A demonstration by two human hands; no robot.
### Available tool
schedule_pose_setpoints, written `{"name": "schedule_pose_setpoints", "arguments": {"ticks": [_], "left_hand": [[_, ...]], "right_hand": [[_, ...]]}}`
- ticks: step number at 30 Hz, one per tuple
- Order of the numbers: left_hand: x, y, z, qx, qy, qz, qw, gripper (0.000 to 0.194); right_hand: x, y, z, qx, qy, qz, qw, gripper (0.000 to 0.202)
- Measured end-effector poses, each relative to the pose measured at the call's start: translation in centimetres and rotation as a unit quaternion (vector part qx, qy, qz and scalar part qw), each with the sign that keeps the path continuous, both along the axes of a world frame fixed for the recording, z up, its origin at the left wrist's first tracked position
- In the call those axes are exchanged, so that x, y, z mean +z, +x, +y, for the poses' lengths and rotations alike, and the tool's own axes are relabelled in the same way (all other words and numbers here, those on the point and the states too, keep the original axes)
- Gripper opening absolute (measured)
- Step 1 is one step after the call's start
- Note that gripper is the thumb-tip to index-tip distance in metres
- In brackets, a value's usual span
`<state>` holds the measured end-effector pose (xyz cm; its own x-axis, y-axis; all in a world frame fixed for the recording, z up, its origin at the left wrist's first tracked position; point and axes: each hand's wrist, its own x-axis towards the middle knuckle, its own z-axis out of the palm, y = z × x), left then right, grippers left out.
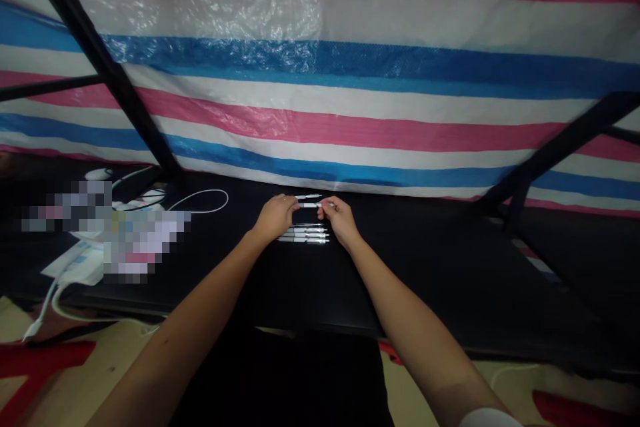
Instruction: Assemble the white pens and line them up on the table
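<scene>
White pens (300, 240) lie side by side in a short row at the middle of the frame, nearest the wearer on the black tabletop (425, 280), their barrels running left to right. They look light and stiff, probably hard plastic, with smooth sides that would roll or slip more readily than they would break. A pinch around the middle of a barrel should suit lifting one from the row, since neighbours close on both sides leave little room for a wide grasp.

Just above the row in the frame, the held pen (310, 205) spans the space between both hands. The left hand (276, 217), palm turned down, pinches its left end; the right hand (340, 219) pinches its right end between thumb and fingers, leaving the middle of the barrel bare. Holding it by the two ends should give good control over turning or pulling along its length, though slim, glossy ends may slide under dry fingertips. The pens are small and dim in this view, so I can't tell how firmly the left hand presses.

Slightly farther, another pen (314, 196) lies just beyond the fingers, and behind it hangs the striped sheet (350, 100), filling the upper frame.
</scene>
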<state>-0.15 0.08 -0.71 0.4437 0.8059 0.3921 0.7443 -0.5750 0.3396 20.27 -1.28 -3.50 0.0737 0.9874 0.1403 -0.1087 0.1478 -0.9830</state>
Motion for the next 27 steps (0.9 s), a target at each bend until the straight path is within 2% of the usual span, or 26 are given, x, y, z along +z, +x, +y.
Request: {"name": "schedule_pose_setpoints", "arguments": {"ticks": [6, 11, 13, 15, 17, 22, 25, 27], "left_hand": [[0.37, -0.16, -0.3, 0.028, -0.048, -0.034, 0.998, 0.032], [0.56, -0.22, -0.47, 0.003, -0.041, -0.106, 0.993, 0.022], [0.47, -0.18, -0.38, 0.006, -0.03, -0.089, 0.996, 0.02], [0.31, -0.22, -0.22, 0.028, -0.023, -0.069, 0.997, 0.031], [0.15, -0.36, -0.04, 0.039, -0.019, -0.076, 0.996, 0.03], [-0.14, -0.64, 0.27, -0.023, 0.004, -0.092, 0.996, 0.02], [-0.13, -0.51, 0.26, 0.008, -0.002, -0.068, 0.998, 0.031], [0.01, -0.37, 0.17, 0.03, -0.003, -0.071, 0.997, 0.029]], "right_hand": [[-0.15, -0.08, 0.14, 0.003, 0.008, 0.009, 1.0, 0.03], [-0.4, -0.23, 0.42, 0.004, -0.008, 0.041, 0.999, 0.032], [-0.44, -0.24, 0.45, 0.008, -0.008, 0.048, 0.999, 0.031], [-0.46, -0.21, 0.45, 0.011, -0.006, 0.049, 0.999, 0.031], [-0.47, -0.17, 0.45, 0.013, -0.006, 0.048, 0.999, 0.032], [-0.48, -0.12, 0.49, 0.017, -0.008, 0.05, 0.999, 0.034], [-0.5, -0.15, 0.47, 0.015, -0.007, 0.047, 0.999, 0.034], [-0.52, -0.17, 0.43, 0.013, -0.007, 0.048, 0.999, 0.033]]}}
